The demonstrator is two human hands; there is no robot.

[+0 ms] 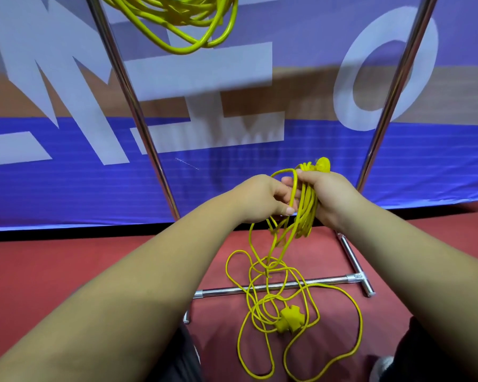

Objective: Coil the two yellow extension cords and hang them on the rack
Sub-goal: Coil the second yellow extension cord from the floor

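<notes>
Here your right hand (329, 197) clamps a bundle of cord loops (305, 208), your left hand (262, 197) pinches one strand; another coil (188, 20) hangs on the rack (133, 106).

One yellow extension cord (182, 26) is hanging as a finished coil of several loops at the top of the frame, between the two slanted chrome uprights of the rack (133, 106). The second yellow extension cord (305, 208) is being gathered into a small bundle of loops, its plug end projecting above the bundle. Its remaining length is trailing down to the red floor, where it is lying in loose, overlapping loops across the rack's horizontal base bar, with a yellow multi-outlet socket block (287, 322) resting among them.
</notes>
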